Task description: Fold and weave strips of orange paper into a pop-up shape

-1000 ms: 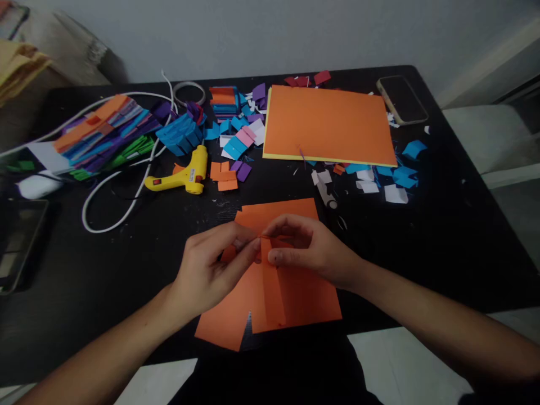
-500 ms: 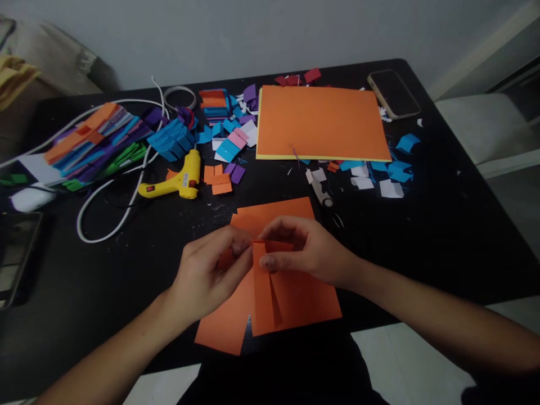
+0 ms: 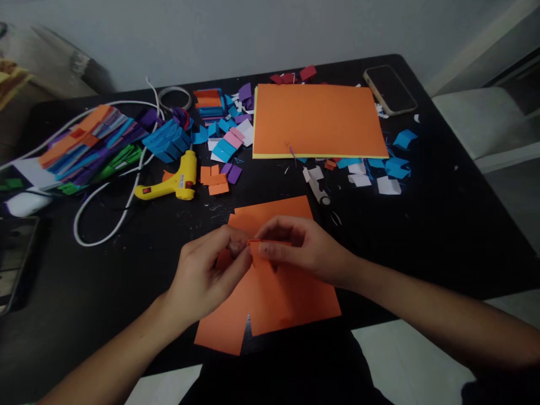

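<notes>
A folded orange paper strip [image 3: 255,246] is pinched between both hands, above larger orange sheets [image 3: 312,306] lying near the table's front edge. My left hand [image 3: 211,270] closes thumb and fingers on the strip's left end. From the other side, my right hand [image 3: 306,247] grips it, thumb in front and fingers curled behind. The strip's lower part blends with the orange sheet beneath, so its outline is hard to make out.
A yellow glue gun [image 3: 183,177] and white cable [image 3: 76,225] lie left. Behind are paper bundles [image 3: 84,140], an orange sheet stack [image 3: 318,121] and a phone [image 3: 390,90]. Scissors [image 3: 318,191] rest right of centre, among paper pieces.
The long flap that hung towards me from between my hands no longer stands out over the sheet. My right thumb has shifted slightly left. The whole view has moved a little.
</notes>
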### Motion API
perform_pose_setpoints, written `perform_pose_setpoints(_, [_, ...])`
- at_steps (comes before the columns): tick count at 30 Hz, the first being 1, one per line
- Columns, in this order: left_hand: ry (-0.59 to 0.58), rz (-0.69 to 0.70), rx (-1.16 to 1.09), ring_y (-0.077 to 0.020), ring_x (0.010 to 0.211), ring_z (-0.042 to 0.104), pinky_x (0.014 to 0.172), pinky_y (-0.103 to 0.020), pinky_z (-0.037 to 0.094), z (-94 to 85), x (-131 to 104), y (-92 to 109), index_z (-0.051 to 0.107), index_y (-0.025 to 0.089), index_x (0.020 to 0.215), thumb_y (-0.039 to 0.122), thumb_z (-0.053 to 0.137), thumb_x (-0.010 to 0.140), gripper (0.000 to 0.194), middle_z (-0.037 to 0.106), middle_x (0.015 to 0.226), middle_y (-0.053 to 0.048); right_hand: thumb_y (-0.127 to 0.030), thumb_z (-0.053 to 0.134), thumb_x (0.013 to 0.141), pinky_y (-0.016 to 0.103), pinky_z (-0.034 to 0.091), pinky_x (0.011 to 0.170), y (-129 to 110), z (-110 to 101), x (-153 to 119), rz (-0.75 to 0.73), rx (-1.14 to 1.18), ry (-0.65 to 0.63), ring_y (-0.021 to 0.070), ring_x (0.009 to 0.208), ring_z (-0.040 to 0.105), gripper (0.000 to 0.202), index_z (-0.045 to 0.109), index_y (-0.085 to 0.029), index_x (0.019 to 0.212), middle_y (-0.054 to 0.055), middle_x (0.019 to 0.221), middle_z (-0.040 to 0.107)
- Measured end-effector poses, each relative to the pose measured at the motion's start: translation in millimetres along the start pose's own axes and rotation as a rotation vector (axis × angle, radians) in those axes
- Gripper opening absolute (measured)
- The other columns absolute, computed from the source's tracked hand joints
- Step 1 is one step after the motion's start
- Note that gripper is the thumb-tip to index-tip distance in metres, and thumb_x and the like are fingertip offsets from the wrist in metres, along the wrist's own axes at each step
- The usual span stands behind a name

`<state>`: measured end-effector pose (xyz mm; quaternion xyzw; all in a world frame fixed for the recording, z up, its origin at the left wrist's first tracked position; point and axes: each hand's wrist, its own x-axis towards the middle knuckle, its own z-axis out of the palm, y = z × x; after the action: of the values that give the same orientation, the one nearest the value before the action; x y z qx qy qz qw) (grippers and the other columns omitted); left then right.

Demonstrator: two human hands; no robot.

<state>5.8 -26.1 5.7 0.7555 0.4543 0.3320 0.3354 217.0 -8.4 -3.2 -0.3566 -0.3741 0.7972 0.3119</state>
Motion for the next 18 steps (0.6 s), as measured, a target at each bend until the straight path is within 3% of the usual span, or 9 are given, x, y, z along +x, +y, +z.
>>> perform_pose_setpoints(3, [0.021, -0.159, -0.11, -0.0083, 0.057, 0.052, 0.053, -0.019, 0.042, 0.5, 1.3, -0.6, 0.06, 0.019, 0.082, 0.021, 0.062, 0.096, 0.014, 0.057, 0.067, 0.004, -0.06, 0.064, 0.095, 0.033, 0.063, 0.08, -0.9, -4.2, -2.2, -0.07, -0.012, 0.022, 0.0205, 0.099, 0.073, 0.041, 0.072, -0.022, 0.107, 0.007, 0.106, 0.074])
perform_pose_setpoints(5, [0.058, -0.256, -0.148, -0.0076, 0.052, 0.046, 0.047, -0.019, 0.036, 1.4, 2.8, -0.7, 0.058, 0.019, 0.077, 0.025, 0.062, 0.096, 0.02, 0.052, 0.061, 0.005, -0.069, 0.06, 0.093, 0.039, 0.059, 0.098, -0.3, -6.1, -5.3, -0.186, -0.084, 0.004, 0.0253, 0.121, 0.068, 0.052, 0.071, -0.024, 0.118, 0.009, 0.123, 0.072])
perform_pose_setpoints(7, [0.085, -0.314, -0.14, -0.0073, 0.05, 0.042, 0.045, -0.019, 0.033, 2.6, 4.0, -0.4, 0.056, 0.019, 0.073, 0.027, 0.063, 0.095, 0.025, 0.049, 0.058, 0.006, -0.069, 0.074, 0.082, 0.042, 0.052, 0.112, 1.7, -5.1, -9.1, -0.346, -0.232, -0.008, 0.0283, 0.133, 0.061, 0.064, 0.067, -0.024, 0.128, 0.009, 0.135, 0.067])
perform_pose_setpoints(9, [0.101, -0.328, -0.104, -0.0072, 0.049, 0.041, 0.045, -0.019, 0.033, 3.9, 4.0, 0.4, 0.054, 0.019, 0.071, 0.028, 0.064, 0.095, 0.027, 0.048, 0.057, 0.006, -0.049, 0.086, 0.079, 0.042, 0.051, 0.112, 4.9, -1.2, -12.2, -0.429, -0.442, 0.083, 0.0273, 0.13, 0.063, 0.064, 0.063, -0.024, 0.133, 0.01, 0.137, 0.067])
perform_pose_setpoints(11, [0.116, -0.299, -0.05, -0.0072, 0.049, 0.043, 0.045, -0.019, 0.033, 5.4, 2.7, 1.3, 0.055, 0.019, 0.072, 0.027, 0.065, 0.094, 0.025, 0.049, 0.057, 0.006, -0.029, 0.079, 0.087, 0.038, 0.057, 0.101, 8.4, 3.7, -13.3, -0.526, -0.627, 0.3, 0.0224, 0.112, 0.072, 0.036, 0.069, -0.023, 0.121, 0.007, 0.12, 0.074])
perform_pose_setpoints(12, [0.124, -0.271, -0.021, -0.0071, 0.049, 0.044, 0.046, -0.019, 0.033, 6.3, 1.8, 1.7, 0.055, 0.019, 0.073, 0.026, 0.065, 0.094, 0.024, 0.051, 0.058, 0.006, -0.024, 0.076, 0.088, 0.037, 0.059, 0.097, 9.9, 5.8, -13.1, -0.539, -0.689, 0.343, 0.0215, 0.106, 0.073, 0.028, 0.07, -0.022, 0.115, 0.006, 0.114, 0.076])
perform_pose_setpoints(15, [0.127, -0.206, 0.02, -0.0069, 0.05, 0.046, 0.047, -0.019, 0.036, 9.1, -0.7, 3.1, 0.057, 0.019, 0.076, 0.024, 0.066, 0.094, 0.021, 0.054, 0.06, 0.005, -0.023, 0.079, 0.084, 0.034, 0.061, 0.086, 12.0, 9.3, -10.4, -0.531, -0.699, 0.448, 0.0202, 0.093, 0.076, 0.023, 0.071, -0.022, 0.105, 0.004, 0.101, 0.078])
perform_pose_setpoints(18, [0.102, -0.186, -0.004, -0.0074, 0.05, 0.048, 0.046, -0.019, 0.037, 11.2, -1.1, 5.6, 0.058, 0.019, 0.077, 0.023, 0.067, 0.093, 0.019, 0.055, 0.06, 0.005, -0.022, 0.085, 0.079, 0.034, 0.062, 0.085, 11.2, 10.0, -7.9, -0.53, -0.599, 0.482, 0.02, 0.09, 0.078, 0.043, 0.063, -0.024, 0.115, 0.002, 0.095, 0.078])
